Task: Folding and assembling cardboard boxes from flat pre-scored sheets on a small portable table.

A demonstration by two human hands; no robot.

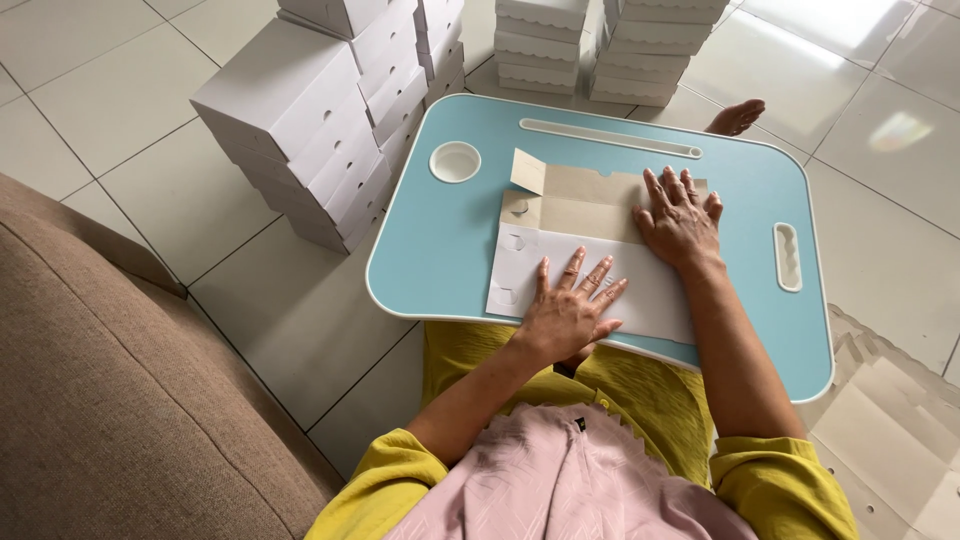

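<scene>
A flat, unfolded cardboard box blank (560,225), white on the near panel and brown on the far panels, lies on a light blue lap table (450,235). My left hand (568,312) presses flat on the near white panel, fingers spread. My right hand (680,220) presses flat on the blank's far right part, across the fold between the brown and white panels. A small brown flap stands up at the blank's far left corner. Neither hand grips anything.
Tall stacks of folded white boxes (320,110) stand on the tiled floor left of the table, and more stacks (600,45) stand beyond it. A brown sofa (110,380) is at the left. Flat box blanks (885,420) lie on the floor at the right. A bare foot (735,117) shows beyond the table.
</scene>
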